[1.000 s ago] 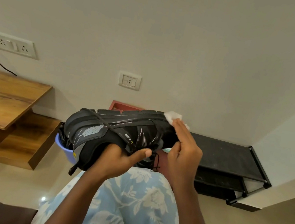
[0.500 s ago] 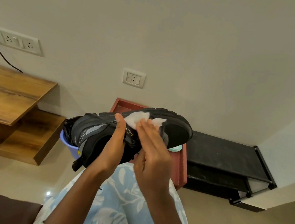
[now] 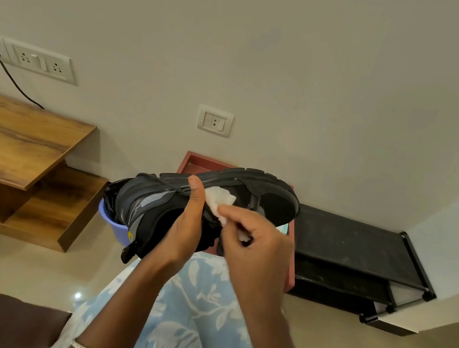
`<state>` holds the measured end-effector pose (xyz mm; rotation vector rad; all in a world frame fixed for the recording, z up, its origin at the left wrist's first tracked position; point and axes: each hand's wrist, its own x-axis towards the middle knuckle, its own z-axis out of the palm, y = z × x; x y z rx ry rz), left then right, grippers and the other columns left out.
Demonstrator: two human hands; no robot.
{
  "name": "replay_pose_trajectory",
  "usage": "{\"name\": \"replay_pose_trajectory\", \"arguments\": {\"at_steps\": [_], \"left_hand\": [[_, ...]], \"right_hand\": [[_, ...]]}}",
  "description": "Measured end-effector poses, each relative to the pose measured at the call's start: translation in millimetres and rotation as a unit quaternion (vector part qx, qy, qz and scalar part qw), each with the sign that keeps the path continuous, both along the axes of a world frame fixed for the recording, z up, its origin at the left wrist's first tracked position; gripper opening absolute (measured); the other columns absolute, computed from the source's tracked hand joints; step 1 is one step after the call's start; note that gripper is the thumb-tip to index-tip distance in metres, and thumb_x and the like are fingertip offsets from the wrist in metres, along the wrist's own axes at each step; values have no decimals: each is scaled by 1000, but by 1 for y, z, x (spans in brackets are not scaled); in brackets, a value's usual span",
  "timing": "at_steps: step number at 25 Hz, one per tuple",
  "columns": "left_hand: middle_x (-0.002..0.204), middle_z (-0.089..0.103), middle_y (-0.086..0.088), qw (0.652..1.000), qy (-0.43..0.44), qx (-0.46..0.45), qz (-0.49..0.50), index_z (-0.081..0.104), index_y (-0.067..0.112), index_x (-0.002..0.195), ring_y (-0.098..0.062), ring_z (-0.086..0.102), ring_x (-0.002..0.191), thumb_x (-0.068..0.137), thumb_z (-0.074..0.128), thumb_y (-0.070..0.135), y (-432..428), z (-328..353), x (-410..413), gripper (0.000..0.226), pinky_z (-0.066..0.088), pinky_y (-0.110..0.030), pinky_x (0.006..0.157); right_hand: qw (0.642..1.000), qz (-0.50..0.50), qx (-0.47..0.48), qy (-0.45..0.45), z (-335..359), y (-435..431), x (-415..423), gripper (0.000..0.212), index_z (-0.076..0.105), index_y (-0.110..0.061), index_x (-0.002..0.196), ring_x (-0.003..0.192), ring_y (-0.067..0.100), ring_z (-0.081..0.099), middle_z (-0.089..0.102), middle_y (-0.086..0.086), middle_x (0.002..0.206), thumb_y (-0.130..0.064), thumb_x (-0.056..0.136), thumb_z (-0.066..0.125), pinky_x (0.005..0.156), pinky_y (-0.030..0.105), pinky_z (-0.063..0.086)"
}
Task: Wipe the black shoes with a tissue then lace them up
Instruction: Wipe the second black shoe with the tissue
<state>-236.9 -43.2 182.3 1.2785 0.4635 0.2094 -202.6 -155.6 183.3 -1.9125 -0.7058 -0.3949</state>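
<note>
A black shoe (image 3: 275,199) with grey side panels is held on its side above my lap, sole toward the wall and toe to the right. My left hand (image 3: 185,226) grips it from below at the middle, thumb pressed up on the sole edge. My right hand (image 3: 255,233) pinches a crumpled white tissue (image 3: 220,200) and presses it against the shoe's side just right of my left thumb. The laces are mostly hidden behind my hands.
A red-brown box (image 3: 291,259) and a lilac tub (image 3: 109,220) sit on the floor behind the shoe. A black shoe rack (image 3: 359,245) stands at the right by the wall, a wooden desk (image 3: 18,138) at the left. My knees are covered in blue floral cloth (image 3: 187,315).
My right hand has drawn the tissue from the toe end back along the shoe's side toward the middle. The left hand has turned the shoe slightly and kept its grip.
</note>
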Motion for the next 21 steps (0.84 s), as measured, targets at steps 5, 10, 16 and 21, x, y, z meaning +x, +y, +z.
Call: {"name": "replay_pose_trajectory", "arguments": {"at_steps": [5,10,16,21], "left_hand": [[141,60,3,1000,11,-16,16,62,48,118,-18,52,134,62,27,98,6,-5,2,83,35,-51,116],[136,62,9,1000,11,-8,9,63,55,107,-14,53,132,71,22,95,4,-4,3,68,35,-50,116],[122,72,3,1000,5,-3,2,71,45,103,-13,63,120,81,21,82,2,1,0,66,43,-45,111],[138,62,-3,1000,22,-2,18,57,37,137,-24,55,131,65,27,100,11,-6,3,100,40,-54,112]], "right_hand": [[867,58,254,425,38,-24,40,23,78,-9,89,80,17,75,78,7,88,9,88,63,69,25,59],[846,123,280,437,48,-26,46,24,77,-4,99,97,19,74,77,10,102,9,88,59,82,25,58],[998,29,-57,26,21,-1,18,20,78,-16,107,89,4,69,74,-5,100,-12,88,77,77,20,58],[959,32,-251,125,38,-21,22,13,79,-28,101,85,-2,65,74,-14,97,-23,89,75,75,12,50]]}}
